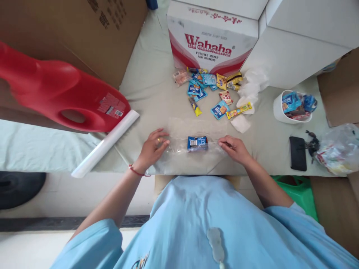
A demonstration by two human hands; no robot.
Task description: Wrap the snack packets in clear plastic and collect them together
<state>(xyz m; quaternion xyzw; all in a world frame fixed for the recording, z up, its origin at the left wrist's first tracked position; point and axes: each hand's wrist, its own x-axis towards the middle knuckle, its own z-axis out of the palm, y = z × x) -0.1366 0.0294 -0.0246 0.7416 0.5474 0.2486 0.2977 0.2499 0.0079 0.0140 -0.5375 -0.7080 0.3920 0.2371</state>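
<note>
A sheet of clear plastic wrap (196, 129) lies on the table near the front edge, folded over a small blue snack packet (197, 143). My left hand (153, 147) pinches the wrap's left end, fingers curled. My right hand (234, 147) pinches the right end the same way. The packet sits between the two hands.
A pile of several small snack packets (209, 91) lies beyond, before a Wahaha water carton (213, 37). A roll of plastic wrap (105, 144) and a red plastic object (56, 93) are at the left. A white cup of packets (294, 106), black phone (297, 153), keys and plastic bag (340, 149) are at the right.
</note>
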